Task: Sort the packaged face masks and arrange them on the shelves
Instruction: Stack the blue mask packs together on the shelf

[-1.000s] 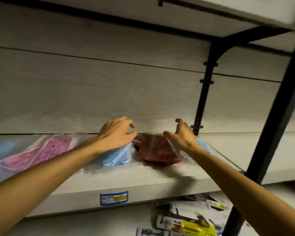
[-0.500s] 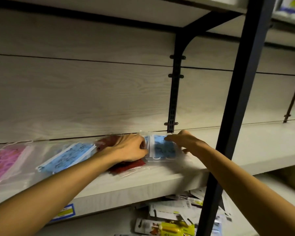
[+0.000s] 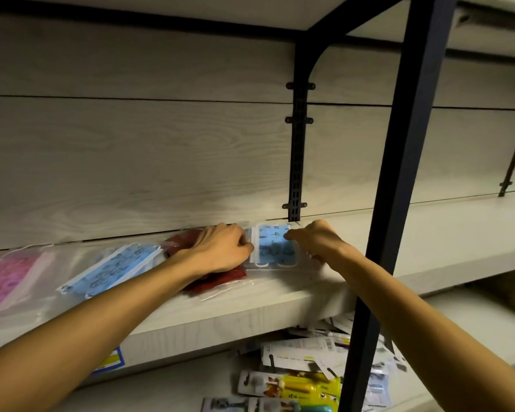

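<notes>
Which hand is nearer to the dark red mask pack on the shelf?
Left. The left hand lies directly over the dark red mask pack, covering most of it. The right hand is further right, beyond the blue mask pack between the hands, clear of the red one.

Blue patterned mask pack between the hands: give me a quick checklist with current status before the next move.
1. Blue patterned mask pack in clear plastic lies flat on the pale wood-grain shelf: ok.
2. Left hand at the pack's left edge, fingers curled: ok; firm hold, cannot tell.
3. Right hand at its right edge: ok.
4. Pack squared against the back panel: ok, roughly.
5. Dark red mask pack free of the left hand: not ok, it lies under that hand.
6. Second blue mask pack and pink mask pack lined up in the row: not ok, both lie tilted.
</notes>
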Available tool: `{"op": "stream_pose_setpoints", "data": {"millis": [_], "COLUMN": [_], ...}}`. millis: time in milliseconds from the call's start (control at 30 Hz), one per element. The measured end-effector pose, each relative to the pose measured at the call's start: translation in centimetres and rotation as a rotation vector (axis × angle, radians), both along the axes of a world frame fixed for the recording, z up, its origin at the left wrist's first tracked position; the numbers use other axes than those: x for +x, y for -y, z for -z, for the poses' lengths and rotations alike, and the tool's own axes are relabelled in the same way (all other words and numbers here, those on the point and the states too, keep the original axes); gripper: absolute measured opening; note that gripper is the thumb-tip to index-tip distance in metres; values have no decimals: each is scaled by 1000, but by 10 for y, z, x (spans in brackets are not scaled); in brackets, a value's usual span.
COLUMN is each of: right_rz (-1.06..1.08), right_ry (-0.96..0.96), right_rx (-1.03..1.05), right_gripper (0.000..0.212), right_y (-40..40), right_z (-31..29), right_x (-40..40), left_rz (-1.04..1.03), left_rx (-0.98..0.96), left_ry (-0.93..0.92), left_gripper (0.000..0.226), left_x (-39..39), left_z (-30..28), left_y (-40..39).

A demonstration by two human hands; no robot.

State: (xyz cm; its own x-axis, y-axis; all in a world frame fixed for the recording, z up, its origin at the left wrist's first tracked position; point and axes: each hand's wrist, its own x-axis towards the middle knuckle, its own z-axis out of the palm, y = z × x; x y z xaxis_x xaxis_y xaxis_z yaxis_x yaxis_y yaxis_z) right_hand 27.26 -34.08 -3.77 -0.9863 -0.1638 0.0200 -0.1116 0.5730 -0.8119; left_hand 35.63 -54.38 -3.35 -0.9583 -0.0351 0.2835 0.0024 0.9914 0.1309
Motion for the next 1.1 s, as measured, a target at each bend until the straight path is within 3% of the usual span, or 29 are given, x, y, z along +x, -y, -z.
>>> {"op": "stream_pose_setpoints", "data": {"millis": [133,267,333,467,600,700,900,1033,1100], "right_rz": [-27,-77,-125,-155,-167,-116,-154,-182,-254], "right_ry": [159,437,533,563,434,256,-126,-635,-691], "right_rx": [-193,-474,-484,-460,-449,-535,-613,-558,-637], "right_gripper": [27,42,60,52,59,44,15,8,12], "right_y": [0,-12,-12,-4,1,4,2,1,3], "right_z": [-9,-15,-15,-8,5,17,23,21,21], "right_x": [7,7,6,4,5,6,12,18,22], "left_rz": [9,11,23,17,16,18,-88,-192,-191], "left_rx": [-12,-7,1,-12,16,83,533,594,691], "left_ry": [-8,-13,0,-19,-52,-68,-121,-135,-198], "left_gripper": [32,29,28,31,28,24,2,16,27], "left_x": [1,2,2,1,1,-1,-23,-29,-27], "left_z": [2,1,2,2,8,11,10,19,19], "left_y": [-3,-3,-4,-6,-7,-5,2,6,2]}}
